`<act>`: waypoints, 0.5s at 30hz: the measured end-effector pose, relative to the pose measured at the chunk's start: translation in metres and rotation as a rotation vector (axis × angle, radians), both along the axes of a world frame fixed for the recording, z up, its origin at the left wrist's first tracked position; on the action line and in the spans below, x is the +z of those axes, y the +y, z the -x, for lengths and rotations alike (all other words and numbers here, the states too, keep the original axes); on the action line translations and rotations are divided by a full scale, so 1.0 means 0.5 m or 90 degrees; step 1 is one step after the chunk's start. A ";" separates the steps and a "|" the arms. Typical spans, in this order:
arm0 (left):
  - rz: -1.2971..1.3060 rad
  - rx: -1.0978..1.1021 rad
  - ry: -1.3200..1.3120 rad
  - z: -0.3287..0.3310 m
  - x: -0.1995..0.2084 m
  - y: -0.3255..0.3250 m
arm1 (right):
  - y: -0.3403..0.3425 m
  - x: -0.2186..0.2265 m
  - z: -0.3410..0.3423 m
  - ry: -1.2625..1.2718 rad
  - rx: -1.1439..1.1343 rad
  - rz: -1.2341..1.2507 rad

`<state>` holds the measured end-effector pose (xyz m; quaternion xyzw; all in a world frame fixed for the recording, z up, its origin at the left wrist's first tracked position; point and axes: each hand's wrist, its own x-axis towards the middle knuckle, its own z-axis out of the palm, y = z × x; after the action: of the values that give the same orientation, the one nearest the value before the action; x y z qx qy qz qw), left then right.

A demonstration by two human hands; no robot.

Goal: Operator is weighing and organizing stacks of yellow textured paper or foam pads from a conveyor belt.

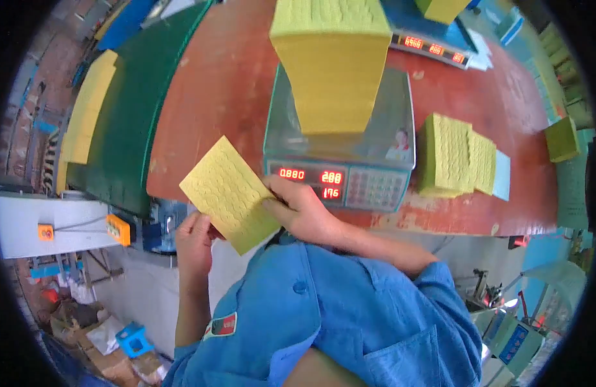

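Between my two hands is a yellow embossed paper sheet [227,193], tilted cornerwise above the table's front edge. Whether it is one sheet or a thin bundle cannot be made out. My left hand [196,244] pinches its lower left edge. On its right edge, the thumb and fingers of my right hand [302,208] are closed, just in front of the scale's display. A tall stack of yellow paper [336,84] stands on the digital scale [375,189], whose red figures are lit.
Right of the scale, yellow embossed stacks [447,155] rest on the reddish table [211,84]. A second scale [433,48] carries another yellow block [443,8]. Along the left runs a green belt [133,109] with a yellow stack [91,109]. Below sits a blue stool [134,340].
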<state>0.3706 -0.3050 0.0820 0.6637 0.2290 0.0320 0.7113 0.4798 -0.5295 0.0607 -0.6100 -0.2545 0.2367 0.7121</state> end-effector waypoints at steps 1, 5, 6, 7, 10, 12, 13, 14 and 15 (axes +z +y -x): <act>-0.048 0.058 -0.051 -0.029 0.010 -0.031 | -0.008 0.009 -0.010 -0.028 -0.024 0.006; -0.179 -0.039 -0.090 -0.135 0.138 -0.033 | -0.055 0.134 -0.038 -0.113 -0.147 0.035; -0.141 -0.056 -0.155 -0.178 0.168 -0.041 | -0.069 0.161 -0.056 -0.169 -0.190 0.038; -0.103 -0.071 -0.216 -0.217 0.200 -0.049 | -0.079 0.195 -0.075 -0.232 -0.261 -0.021; -0.081 -0.129 -0.300 -0.351 0.317 -0.103 | -0.133 0.309 -0.142 -0.350 -0.401 0.101; -0.091 -0.245 -0.341 -0.454 0.353 -0.105 | -0.148 0.358 -0.202 -0.387 -0.478 0.133; -0.134 -0.263 -0.341 -0.504 0.357 -0.104 | -0.146 0.379 -0.223 -0.353 -0.469 0.108; -0.145 -0.288 -0.317 -0.544 0.364 -0.119 | -0.158 0.385 -0.242 -0.359 -0.481 0.110; -0.149 -0.310 -0.259 -0.581 0.360 -0.119 | -0.163 0.373 -0.271 -0.311 -0.469 0.067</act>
<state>0.6609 -0.3647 0.2619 0.7561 -0.0883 0.0188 0.6482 0.6152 -0.6111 0.2473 -0.7332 -0.1687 -0.1712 0.6361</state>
